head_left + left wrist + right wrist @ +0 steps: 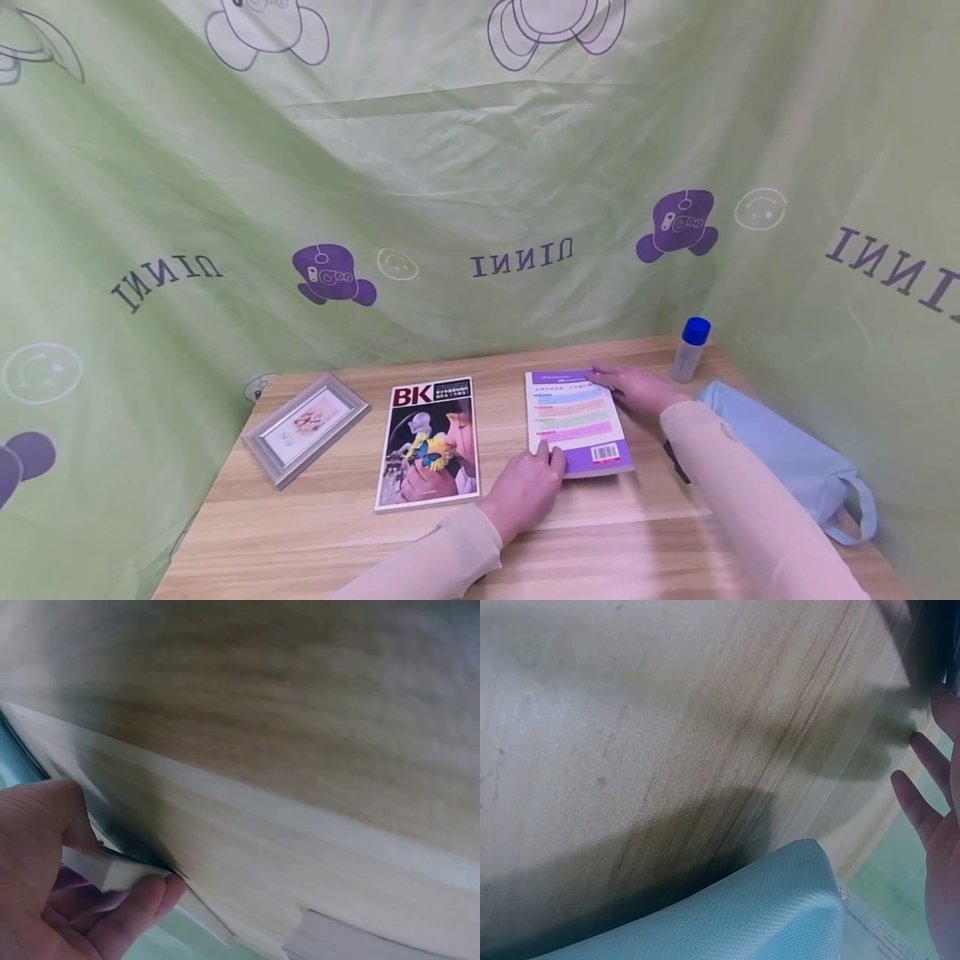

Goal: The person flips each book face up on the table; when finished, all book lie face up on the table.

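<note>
A paperback book [573,417], its purple and white back cover with a barcode facing up, is between my two hands. My left hand [525,492] pinches its near left corner, thumb on one side and fingers on the other [154,896]. At the far right corner, my right hand [633,387] holds the edge with thumb and a fingertip. Two other fingers [922,810] of that hand stretch out apart in the right wrist view, where most of the book is out of frame. To the left lies a BK magazine [431,446], cover up.
A silver picture frame [307,427] lies at the far left of the wooden table [300,542]. At the right stand a blue-capped bottle [688,354] and, nearer me, a light blue pouch [780,450] with a loop handle. Green printed curtain [450,183] hangs behind and around.
</note>
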{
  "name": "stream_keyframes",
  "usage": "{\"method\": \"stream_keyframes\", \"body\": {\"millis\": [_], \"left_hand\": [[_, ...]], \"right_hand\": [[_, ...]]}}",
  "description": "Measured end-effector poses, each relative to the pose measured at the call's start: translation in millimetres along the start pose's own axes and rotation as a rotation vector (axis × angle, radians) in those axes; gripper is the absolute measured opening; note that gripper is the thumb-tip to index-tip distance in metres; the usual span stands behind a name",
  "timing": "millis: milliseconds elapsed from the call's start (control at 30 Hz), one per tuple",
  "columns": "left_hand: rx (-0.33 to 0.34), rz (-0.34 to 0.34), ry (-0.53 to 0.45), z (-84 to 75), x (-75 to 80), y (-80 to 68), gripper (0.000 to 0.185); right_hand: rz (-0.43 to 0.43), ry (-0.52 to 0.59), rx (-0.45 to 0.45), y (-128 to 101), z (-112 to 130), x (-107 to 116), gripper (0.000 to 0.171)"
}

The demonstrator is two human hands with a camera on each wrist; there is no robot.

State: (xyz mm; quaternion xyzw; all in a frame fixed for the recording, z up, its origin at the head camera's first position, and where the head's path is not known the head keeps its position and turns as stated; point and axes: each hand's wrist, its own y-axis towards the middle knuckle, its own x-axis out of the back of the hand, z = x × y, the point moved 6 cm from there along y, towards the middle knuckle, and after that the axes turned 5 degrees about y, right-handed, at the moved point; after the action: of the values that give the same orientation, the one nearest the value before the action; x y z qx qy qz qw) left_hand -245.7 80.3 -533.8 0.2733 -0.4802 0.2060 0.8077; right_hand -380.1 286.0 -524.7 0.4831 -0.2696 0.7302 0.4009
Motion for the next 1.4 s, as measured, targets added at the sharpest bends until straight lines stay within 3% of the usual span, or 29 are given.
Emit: {"method": "stream_keyframes", "body": {"millis": [300, 633, 1033, 1400], "left_hand": [[0.095, -0.004, -0.026, 10.1, 3.6, -6.0, 0.028], [0.102, -0.015, -0.018, 17.6, 5.5, -16.4, 0.038], [0.121, 0.042, -0.068, 29.4, 4.8, -24.6, 0.042], [0.121, -0.034, -0.041, 36.9, 14.6, -27.1, 0.039]], "right_hand": [[0.025, 0.0, -0.038, 3, 1, -3, 0.043], [0.021, 0.003, -0.064, 4, 1, -3, 0.041], [-0.035, -0.019, -0.023, 6, 7, 0, 0.039], [-0.108, -0.071, 0.017, 3, 19, 10, 0.038]]}}
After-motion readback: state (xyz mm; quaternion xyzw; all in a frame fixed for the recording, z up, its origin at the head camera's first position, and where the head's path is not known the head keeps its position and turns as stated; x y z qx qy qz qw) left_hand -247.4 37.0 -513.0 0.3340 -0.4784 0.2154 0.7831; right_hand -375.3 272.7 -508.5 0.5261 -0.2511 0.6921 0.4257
